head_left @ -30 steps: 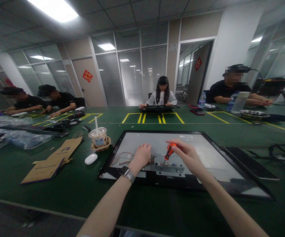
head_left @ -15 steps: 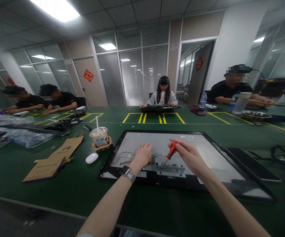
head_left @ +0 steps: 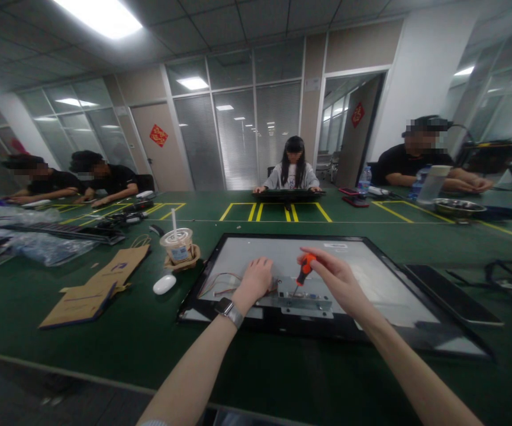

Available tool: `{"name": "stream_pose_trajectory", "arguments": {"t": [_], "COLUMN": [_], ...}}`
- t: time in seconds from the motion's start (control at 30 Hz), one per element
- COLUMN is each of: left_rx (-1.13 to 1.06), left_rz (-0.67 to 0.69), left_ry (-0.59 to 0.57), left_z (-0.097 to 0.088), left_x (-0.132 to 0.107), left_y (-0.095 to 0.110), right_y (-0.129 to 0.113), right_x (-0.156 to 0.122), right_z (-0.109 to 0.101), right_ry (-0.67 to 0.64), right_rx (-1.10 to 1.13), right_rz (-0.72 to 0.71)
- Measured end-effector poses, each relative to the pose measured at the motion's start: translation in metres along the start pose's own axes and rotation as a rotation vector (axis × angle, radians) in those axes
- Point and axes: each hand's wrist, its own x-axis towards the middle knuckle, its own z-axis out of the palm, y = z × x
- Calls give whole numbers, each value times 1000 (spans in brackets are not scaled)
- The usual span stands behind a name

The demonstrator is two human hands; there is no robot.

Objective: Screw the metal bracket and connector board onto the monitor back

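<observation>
A black-framed display panel (head_left: 233,260) lies back side up on the green table in front of me. My right hand (head_left: 333,275) grips an orange and black screwdriver (head_left: 306,268), tilted, with its tip down at a metal bracket (head_left: 309,305) on the panel's near edge. Whether the tip sits in a screw is too small to tell. My left hand (head_left: 258,277), with a watch on the wrist, lies palm down on the panel just left of the bracket. Its fingers are extended, and what lies under the palm is hidden. Thin wires (head_left: 224,284) run out beside it.
Left of the panel are a drink cup (head_left: 178,245) in a carrier, a white mouse (head_left: 164,284) and a flattened paper bag (head_left: 116,269). A dark flat slab (head_left: 451,293) lies to the right. Several people sit around the table, one opposite me.
The screwdriver and my right hand have shifted slightly left along the bracket. My left hand stays in place.
</observation>
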Motion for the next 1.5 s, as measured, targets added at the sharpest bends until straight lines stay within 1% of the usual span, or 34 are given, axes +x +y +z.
{"name": "stream_pose_trajectory", "arguments": {"t": [0.13, 0.23, 0.37, 0.43, 0.53, 0.63, 0.77, 0.83, 0.97, 1.07, 1.17, 1.27, 1.4, 1.5], "left_rx": [0, 11, 16, 6, 10, 19, 16, 6, -7, 9, 14, 14, 18, 20], "left_rz": [13, 14, 14, 17, 23, 22, 11, 11, 19, 26, 24, 25, 26, 21], "left_ry": [3, -7, 23, 39, 32, 23, 26, 38, 53, 45, 33, 31, 30, 30], "left_z": [2, 5, 5, 5, 3, 3, 4, 4, 5, 5, 5, 6, 6, 5], "left_x": [2, 3, 1, 0, -1, 1, 2, 1, -1, 0, 1, 3, 2, 1], "left_y": [0, -1, -1, -1, -1, 0, 0, 0, -1, -1, -1, -1, -1, -2], "right_y": [-6, -7, -1, 3, 4, 2, -1, 1, 8, 8, 1, -6, -7, -3], "right_x": [-1, 0, 1, 1, 0, -2, -1, -1, 1, 0, 0, 0, 1, 3], "right_z": [4, 5, 4, 3, 3, 5, 7, 7, 4, 3, 5, 6, 4, 4], "right_ry": [-19, -10, 60, 86, 43, -12, 1, 11, 23, -15, -52, -59, -31, 54], "right_rx": [-28, -46, -28, -1, 53, 77, 46, 68, 130, 112, 67, 31, -4, -40], "right_rz": [-50, -52, -77, -57, -8, -12, -30, -28, 30, 69, 34, -13, -6, -49]}}
